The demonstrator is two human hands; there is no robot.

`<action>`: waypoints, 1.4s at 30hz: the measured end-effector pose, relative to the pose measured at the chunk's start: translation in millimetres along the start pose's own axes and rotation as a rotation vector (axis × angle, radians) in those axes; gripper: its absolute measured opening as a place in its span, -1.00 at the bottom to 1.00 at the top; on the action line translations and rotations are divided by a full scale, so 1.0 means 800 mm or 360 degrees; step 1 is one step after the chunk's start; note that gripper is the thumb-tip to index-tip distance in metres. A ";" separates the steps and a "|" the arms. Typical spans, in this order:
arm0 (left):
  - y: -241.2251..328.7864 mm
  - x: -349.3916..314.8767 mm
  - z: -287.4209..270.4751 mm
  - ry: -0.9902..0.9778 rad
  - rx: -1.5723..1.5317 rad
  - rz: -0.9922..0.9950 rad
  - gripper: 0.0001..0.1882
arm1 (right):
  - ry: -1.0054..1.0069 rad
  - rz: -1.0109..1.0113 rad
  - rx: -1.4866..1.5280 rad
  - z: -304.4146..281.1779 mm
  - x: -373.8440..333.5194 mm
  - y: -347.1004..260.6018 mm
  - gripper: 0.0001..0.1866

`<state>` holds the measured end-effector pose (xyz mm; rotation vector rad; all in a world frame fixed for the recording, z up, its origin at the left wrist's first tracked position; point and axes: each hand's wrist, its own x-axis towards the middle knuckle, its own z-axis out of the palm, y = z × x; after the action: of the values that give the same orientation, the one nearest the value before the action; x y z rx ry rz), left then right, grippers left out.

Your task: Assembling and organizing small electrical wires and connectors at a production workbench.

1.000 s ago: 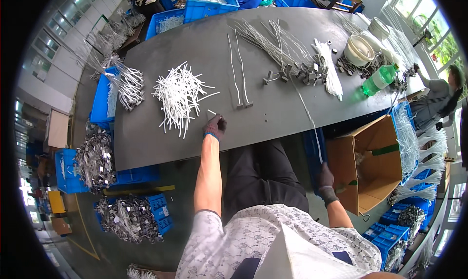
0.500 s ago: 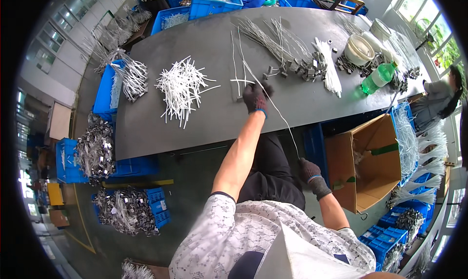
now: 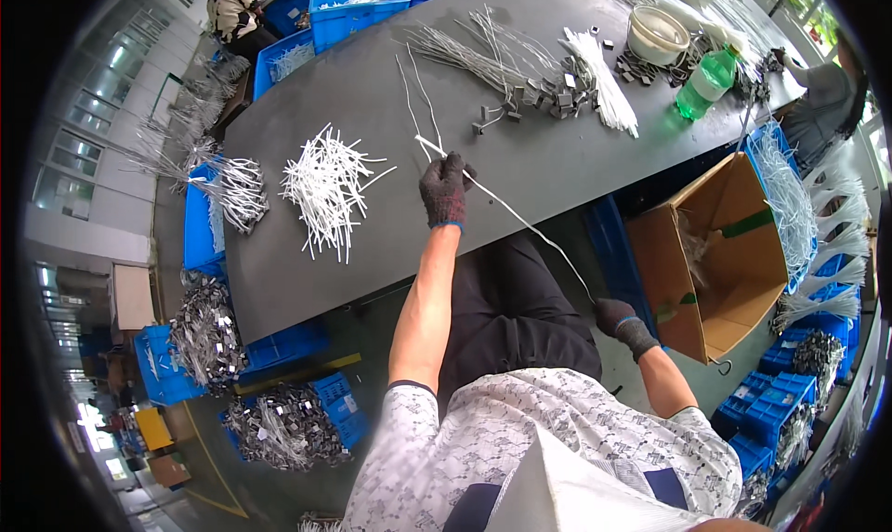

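Observation:
My left hand, in a dark knit glove, is closed over the near part of the table. Its fingers grip a short white plastic tube together with a thin whitish wire. That wire runs down past the table's edge to my right hand, also gloved and closed on its far end beside my thigh. Just beyond my left hand, thin wires lie on the table. To the left is a loose pile of white tubes.
The grey table has a bundle of wires with grey blocks, white strips, a green bottle and a white bucket. An open cardboard box stands right of my legs. Another person is at far right.
My left hand has drawn back toward me with the tube and wire. My right hand remains low with the wire stretched between both hands. The whole view has swung round.

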<state>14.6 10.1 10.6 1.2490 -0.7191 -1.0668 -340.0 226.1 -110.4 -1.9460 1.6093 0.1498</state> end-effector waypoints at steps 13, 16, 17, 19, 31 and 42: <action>-0.042 -0.133 0.027 -0.0555 0.0395 0.0198 -0.69 | 0.1410 -0.0992 0.0521 -0.103 0.155 -0.177 -0.41; -0.054 -0.149 0.018 -0.0425 0.0400 0.0098 -0.68 | 0.1204 -0.0906 0.0660 -0.076 0.184 -0.178 -0.36; -0.061 -0.148 0.016 -0.0330 0.0282 0.0088 -0.68 | 0.1198 -0.0834 0.0548 -0.068 0.193 -0.181 -0.40; -0.073 -0.134 0.008 -0.0275 0.0239 -0.0028 -0.68 | 0.1170 -0.0761 0.0434 -0.058 0.212 -0.191 -0.43; -0.045 0.078 -0.100 -0.0284 0.1617 0.0097 -0.44 | 0.0704 -0.0189 0.0327 -0.196 0.408 -0.255 -0.49; -0.068 0.255 -0.220 0.0447 0.2254 -0.0712 -0.30 | 0.0880 0.0009 0.1336 -0.158 0.392 -0.211 -0.67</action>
<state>235.6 -108.0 -102.9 2.8015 -1.0249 -0.5911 -139.0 -93.2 -85.4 -1.3547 1.6110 -0.9827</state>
